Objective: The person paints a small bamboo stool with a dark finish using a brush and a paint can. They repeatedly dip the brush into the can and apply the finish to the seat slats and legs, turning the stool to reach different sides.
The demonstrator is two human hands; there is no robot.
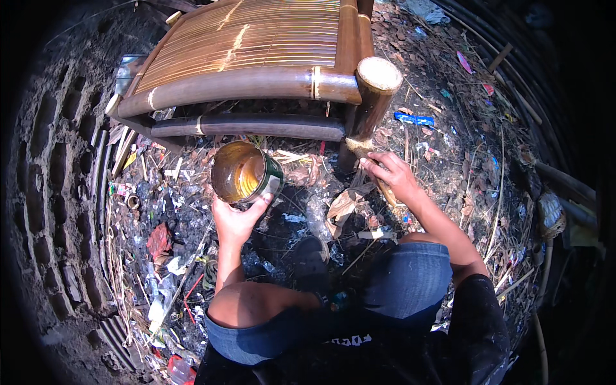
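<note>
My left hand (239, 218) is closed around a metal can (272, 178), which is tilted so that amber, varnish-like liquid shows inside. My right hand (394, 176) grips a paintbrush (387, 192) by its wooden handle. The brush's pale bristle end lies against the lower part of a thick bamboo post (375, 106) at the corner of a bamboo bench (224, 85). Brown, glossy rails and a slatted seat make up the bench. The can is held just below its lower rail (256, 126).
Litter, dry leaves (346, 204) and bamboo scraps cover the dark ground. To the left stands a rough block wall (51, 192). Bamboo poles (564, 183) lie along the right side. A blue wrapper (414, 120) is right of the post. My knees (410, 276) are bent below my hands.
</note>
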